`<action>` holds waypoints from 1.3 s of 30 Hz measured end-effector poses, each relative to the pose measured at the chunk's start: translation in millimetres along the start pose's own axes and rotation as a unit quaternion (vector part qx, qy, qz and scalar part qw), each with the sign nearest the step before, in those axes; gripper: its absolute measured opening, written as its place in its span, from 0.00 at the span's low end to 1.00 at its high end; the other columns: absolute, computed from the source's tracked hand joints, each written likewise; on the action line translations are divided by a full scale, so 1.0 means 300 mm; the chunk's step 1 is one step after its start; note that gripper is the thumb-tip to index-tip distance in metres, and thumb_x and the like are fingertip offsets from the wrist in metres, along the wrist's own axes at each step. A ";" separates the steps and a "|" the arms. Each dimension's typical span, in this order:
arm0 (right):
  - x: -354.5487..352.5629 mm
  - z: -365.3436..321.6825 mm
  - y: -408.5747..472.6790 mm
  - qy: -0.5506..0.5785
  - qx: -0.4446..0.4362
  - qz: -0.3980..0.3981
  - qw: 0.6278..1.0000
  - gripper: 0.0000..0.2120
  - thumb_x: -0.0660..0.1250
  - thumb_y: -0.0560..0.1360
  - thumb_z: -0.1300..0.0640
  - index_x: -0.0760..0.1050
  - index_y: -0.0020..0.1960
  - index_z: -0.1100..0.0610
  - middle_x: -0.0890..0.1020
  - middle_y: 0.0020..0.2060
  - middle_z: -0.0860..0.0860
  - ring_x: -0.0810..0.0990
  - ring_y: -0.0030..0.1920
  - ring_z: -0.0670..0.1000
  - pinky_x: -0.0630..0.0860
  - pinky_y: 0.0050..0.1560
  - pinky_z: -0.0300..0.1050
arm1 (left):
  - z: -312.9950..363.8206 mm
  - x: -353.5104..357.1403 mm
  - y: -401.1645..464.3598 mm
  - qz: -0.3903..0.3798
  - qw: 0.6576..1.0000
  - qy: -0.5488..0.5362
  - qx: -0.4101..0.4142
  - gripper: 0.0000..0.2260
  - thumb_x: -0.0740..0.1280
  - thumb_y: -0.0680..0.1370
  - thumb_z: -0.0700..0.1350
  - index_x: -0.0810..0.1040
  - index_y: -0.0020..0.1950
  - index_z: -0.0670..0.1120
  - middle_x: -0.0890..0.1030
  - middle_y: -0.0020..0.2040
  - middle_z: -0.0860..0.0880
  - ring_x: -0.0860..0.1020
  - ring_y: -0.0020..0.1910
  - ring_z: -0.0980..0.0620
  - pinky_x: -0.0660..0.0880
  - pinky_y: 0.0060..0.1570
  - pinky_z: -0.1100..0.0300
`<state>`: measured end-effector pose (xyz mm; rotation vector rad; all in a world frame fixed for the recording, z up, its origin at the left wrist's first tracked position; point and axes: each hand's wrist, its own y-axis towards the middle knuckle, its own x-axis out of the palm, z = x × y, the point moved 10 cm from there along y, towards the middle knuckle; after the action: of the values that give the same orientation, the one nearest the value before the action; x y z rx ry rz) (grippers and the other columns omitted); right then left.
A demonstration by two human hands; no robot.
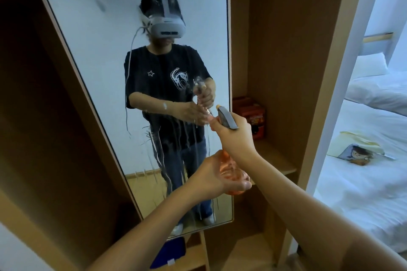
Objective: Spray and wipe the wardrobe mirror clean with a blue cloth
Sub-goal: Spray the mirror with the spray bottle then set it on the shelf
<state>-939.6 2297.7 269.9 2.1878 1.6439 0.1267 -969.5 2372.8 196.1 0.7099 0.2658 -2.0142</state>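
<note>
Bedroom, open wooden wardrobe point(286, 50), white bed point(363, 182) beyond its right side. Mirror point(88, 17) on the wardrobe door, tilted, streaked with runs of spray down its centre toward the lower edge. Blue cloth point(168, 253) lying on the wardrobe floor below the mirror's bottom edge, well below both hands, untouched. Left hand point(214, 174) cupped under the base of the orange spray bottle point(231, 169). Right hand point(233, 134) gripping the bottle's neck at the grey trigger head, nozzle toward the glass. Bottle upright, just before the mirror's right edge. Cloth nearer the left hand; downward reach judged next.
</note>
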 end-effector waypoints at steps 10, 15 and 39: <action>0.225 -0.060 -0.042 0.008 -0.025 -0.076 0.997 0.13 0.69 0.77 0.50 0.73 0.37 0.56 0.74 0.28 0.47 0.70 0.26 0.41 0.65 0.25 0.30 | -0.085 -0.141 -0.121 0.058 0.998 -0.025 -0.026 0.26 0.78 0.67 0.48 0.71 0.62 0.54 0.81 0.54 0.57 0.78 0.53 0.65 0.76 0.53 0.65; 0.313 -0.087 -0.052 -0.003 -0.023 -0.084 0.996 0.14 0.68 0.77 0.49 0.78 0.44 0.60 0.81 0.34 0.52 0.75 0.31 0.46 0.68 0.27 0.31 | -0.133 -0.211 -0.170 0.086 0.995 -0.011 -0.044 0.28 0.78 0.66 0.52 0.70 0.63 0.55 0.80 0.54 0.58 0.79 0.53 0.64 0.77 0.51 0.66; 0.161 0.013 -0.049 0.032 0.019 -0.010 0.999 0.15 0.68 0.77 0.52 0.72 0.36 0.59 0.72 0.28 0.50 0.68 0.28 0.45 0.67 0.31 0.42 | -0.104 -0.097 -0.098 0.013 1.000 -0.011 -0.025 0.29 0.78 0.65 0.53 0.71 0.62 0.54 0.80 0.56 0.56 0.79 0.56 0.58 0.76 0.60 0.54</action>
<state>-936.8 2345.4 253.0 2.2167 1.7161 0.1634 -971.4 2423.5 184.9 0.6559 0.2905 -1.9838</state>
